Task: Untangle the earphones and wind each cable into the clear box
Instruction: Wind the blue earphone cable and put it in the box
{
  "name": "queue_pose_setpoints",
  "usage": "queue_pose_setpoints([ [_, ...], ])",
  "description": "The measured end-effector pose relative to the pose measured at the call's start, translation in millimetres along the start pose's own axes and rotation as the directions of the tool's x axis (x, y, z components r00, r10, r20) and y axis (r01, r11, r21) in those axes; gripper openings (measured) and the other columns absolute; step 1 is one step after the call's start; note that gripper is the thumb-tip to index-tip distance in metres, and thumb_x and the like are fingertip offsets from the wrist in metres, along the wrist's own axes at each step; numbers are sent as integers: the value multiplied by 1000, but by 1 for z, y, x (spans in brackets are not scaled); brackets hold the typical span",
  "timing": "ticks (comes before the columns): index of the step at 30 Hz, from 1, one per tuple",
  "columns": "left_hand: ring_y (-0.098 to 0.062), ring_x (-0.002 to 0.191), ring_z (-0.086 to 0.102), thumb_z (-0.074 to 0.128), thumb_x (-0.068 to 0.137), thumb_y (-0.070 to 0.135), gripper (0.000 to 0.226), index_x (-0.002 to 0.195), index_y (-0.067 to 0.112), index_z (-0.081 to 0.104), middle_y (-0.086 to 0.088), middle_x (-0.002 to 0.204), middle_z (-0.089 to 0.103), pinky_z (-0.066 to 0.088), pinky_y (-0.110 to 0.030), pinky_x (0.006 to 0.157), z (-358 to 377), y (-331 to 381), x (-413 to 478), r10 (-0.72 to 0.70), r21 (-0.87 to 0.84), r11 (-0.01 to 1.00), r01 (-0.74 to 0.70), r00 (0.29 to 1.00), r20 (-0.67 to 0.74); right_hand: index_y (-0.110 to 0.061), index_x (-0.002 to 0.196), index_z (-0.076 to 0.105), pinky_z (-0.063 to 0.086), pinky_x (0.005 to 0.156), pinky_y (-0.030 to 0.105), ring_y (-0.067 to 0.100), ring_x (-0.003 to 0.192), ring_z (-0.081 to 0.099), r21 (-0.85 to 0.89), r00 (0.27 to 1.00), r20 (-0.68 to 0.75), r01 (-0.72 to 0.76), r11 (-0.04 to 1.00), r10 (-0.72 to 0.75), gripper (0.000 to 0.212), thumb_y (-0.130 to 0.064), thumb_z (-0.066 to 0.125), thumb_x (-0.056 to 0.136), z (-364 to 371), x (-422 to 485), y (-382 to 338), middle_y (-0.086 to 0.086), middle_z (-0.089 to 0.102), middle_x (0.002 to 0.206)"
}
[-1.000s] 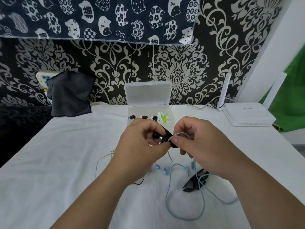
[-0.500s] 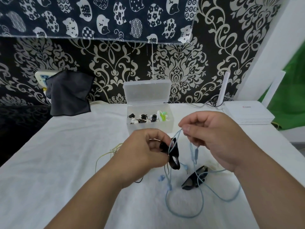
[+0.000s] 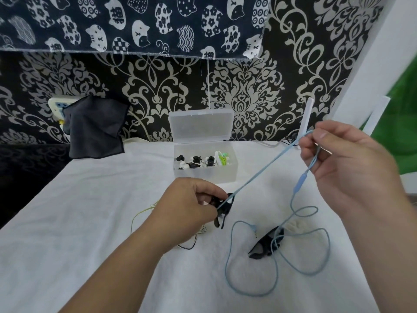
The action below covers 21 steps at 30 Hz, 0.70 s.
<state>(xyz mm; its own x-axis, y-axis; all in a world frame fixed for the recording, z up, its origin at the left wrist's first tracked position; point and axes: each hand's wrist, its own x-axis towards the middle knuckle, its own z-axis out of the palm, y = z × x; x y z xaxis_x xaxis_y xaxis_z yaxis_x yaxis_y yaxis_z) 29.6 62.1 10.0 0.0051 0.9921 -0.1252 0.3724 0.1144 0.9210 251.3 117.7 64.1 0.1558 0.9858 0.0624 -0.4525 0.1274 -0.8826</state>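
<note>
A table under a white cloth fills the lower part of the view. Behind it is a black wall with pale ornaments, and at the top hangs a dark blue fabric with cat figures.

The right hand is raised above the right side of the table. Its thumb and forefinger pinch the blue cable, and the other fingers are loosely bent. The left hand is lower, near the middle, and its fingers are curled round a black clip. The blue cable goes tight from this clip up to the right hand. From there it hangs down past a small blue remote and lies in wide loops on the cloth.

A dark grey cloth hangs at the left, by the wall. The clear box stands at the far edge of the table, just behind the left hand, with its lid open and upright. Inside it lie black, white and green earphones.

A second black clip lies on the cloth among the blue loops, and the cable crosses over it. A thin yellow-green cable lies just left of the left hand. The plug of the blue cable rests near the second clip.
</note>
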Motion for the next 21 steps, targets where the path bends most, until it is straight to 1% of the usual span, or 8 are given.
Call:
queue_pose_setpoints([
  [2, -32, 83, 68, 64, 70, 4, 36, 83, 35, 76, 4, 80, 76, 49, -34, 67, 1, 1, 0, 12, 43, 999, -12, 1000, -8, -11, 84, 64, 54, 62, 21, 14, 63, 66, 0, 1000, -13, 9, 1000, -9, 19, 4, 56, 93, -1, 0, 1, 1, 67, 63],
  [4, -32, 78, 67, 62, 69, 6, 35, 84, 35, 74, -2, 81, 75, 52, -38, 63, 3, 3, -2, 33, 73, 997, -33, 999, 8, -11, 84, 64, 55, 63, 21, 14, 63, 66, -13, 1000, -26, 5, 1000, -5, 20, 4, 56, 93, -1, 0, 2, 1, 67, 63],
  [7, -20, 54, 51, 56, 80, -5, 40, 83, 33, 68, -3, 79, 73, 35, -37, 50, 3, 7, -6, 38, 53, 998, -40, 998, 51, -11, 83, 64, 55, 63, 22, 14, 61, 67, -28, 996, -82, -18, 999, 15, 20, 4, 57, 93, -8, 5, 5, 1, 67, 62],
  [13, -29, 55, 33, 62, 84, -4, 31, 89, 27, 62, 2, 82, 75, 30, -38, 51, 0, 14, -9, 73, -48, 997, -68, 991, 115, -10, 83, 63, 56, 58, 20, 13, 56, 67, -67, 969, -225, -123, 990, 105, 18, 5, 59, 93, -26, 18, 18, 5, 67, 64],
  [15, -40, 54, 42, 65, 79, 2, 27, 89, 27, 62, 1, 84, 74, 32, -38, 51, 1, 16, -10, 97, -64, 994, -91, 990, 106, -9, 83, 62, 56, 56, 19, 12, 54, 67, -99, 959, -252, -159, 982, 130, 18, 6, 58, 93, -31, 22, 25, 8, 65, 70],
  [17, -51, 70, 59, 63, 72, 10, 24, 88, 28, 63, 0, 84, 73, 33, -36, 49, 1, 19, -12, 107, -67, 993, -101, 990, 94, -8, 83, 61, 56, 54, 18, 11, 53, 66, -165, 952, -267, -196, 967, 147, 18, 6, 57, 93, -36, 24, 30, 12, 64, 74],
  [19, -49, 80, 65, 62, 73, 8, 26, 87, 29, 64, 0, 84, 72, 32, -32, 48, 2, 20, -13, 110, -65, 992, -105, 991, 82, -8, 82, 61, 58, 56, 20, 14, 57, 67, -267, 942, -300, -233, 935, 150, 18, 7, 58, 93, -41, 27, 35, 14, 65, 78],
  [21, -47, 82, 67, 62, 77, 0, 31, 86, 30, 64, -1, 85, 72, 33, -30, 49, 3, 20, -13, 103, -57, 993, -99, 992, 67, -14, 80, 65, 60, 67, 30, 23, 70, 70, -516, 954, -297, -199, 833, 43, 20, 3, 63, 90, -46, 27, 42, 12, 67, 84],
])
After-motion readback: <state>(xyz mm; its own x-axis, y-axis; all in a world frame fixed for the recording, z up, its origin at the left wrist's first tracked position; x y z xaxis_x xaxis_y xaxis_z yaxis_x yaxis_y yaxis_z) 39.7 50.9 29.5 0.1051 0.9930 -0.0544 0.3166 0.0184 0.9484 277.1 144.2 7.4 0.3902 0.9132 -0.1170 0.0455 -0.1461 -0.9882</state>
